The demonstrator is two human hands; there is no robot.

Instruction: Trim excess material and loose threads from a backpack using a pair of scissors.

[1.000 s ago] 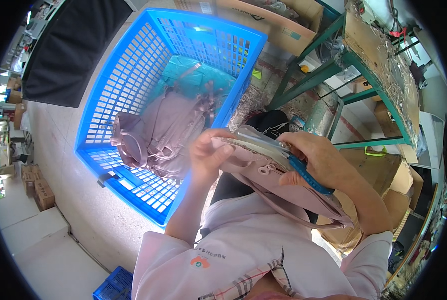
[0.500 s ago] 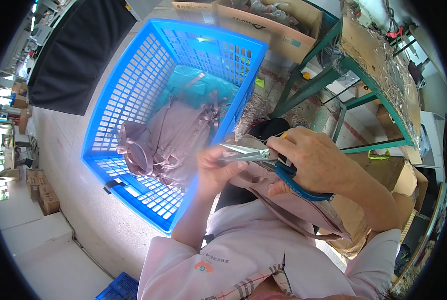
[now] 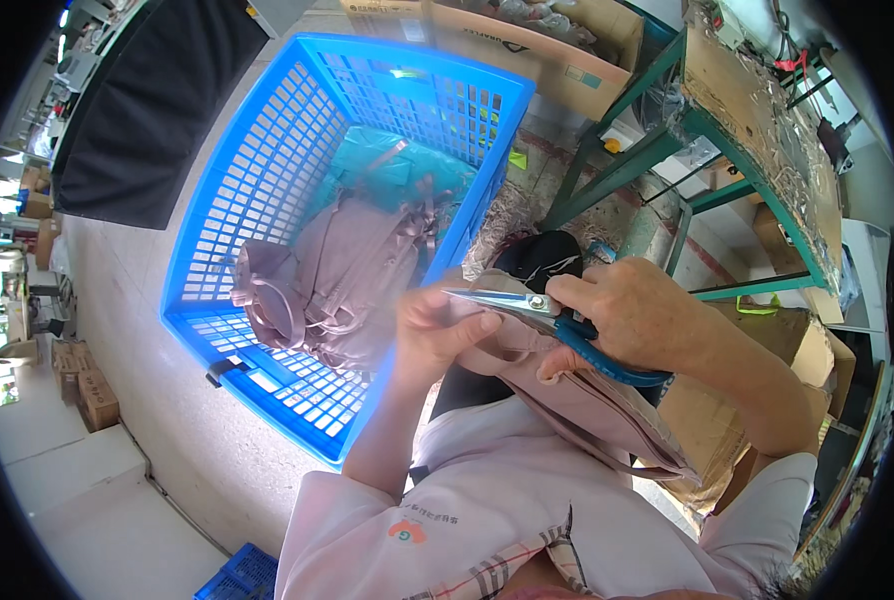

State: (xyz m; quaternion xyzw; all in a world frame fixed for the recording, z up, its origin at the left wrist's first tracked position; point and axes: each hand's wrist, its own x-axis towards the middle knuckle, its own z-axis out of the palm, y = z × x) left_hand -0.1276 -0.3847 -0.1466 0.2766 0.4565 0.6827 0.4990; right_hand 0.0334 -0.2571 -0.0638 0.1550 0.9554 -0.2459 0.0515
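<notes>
My right hand (image 3: 627,310) is wrapped round the blue handles of a pair of scissors (image 3: 512,299). The blades are closed together and point left, their tips by the fingers of my left hand (image 3: 435,330). Between thumb and fingers, my left hand pinches the edge of a dusty-pink fabric bag (image 3: 592,400), which lies across my lap and hangs down to the right. Its zipper and strap run along the side. Whatever thread or small piece lies at the blade tips is too small to make out.
Left of me stands a large blue plastic basket (image 3: 297,45) with more dusty-pink bags (image 3: 357,260) and a teal plastic sheet (image 3: 377,160). A green-framed workbench (image 3: 747,150) is at the right, above an opened cardboard box (image 3: 707,430). Another carton (image 3: 527,60) sits behind the basket.
The scissor blades were apart and are now closed. My right hand has shifted slightly, and its elbow has moved a little outward. My left hand stays on the bag.
</notes>
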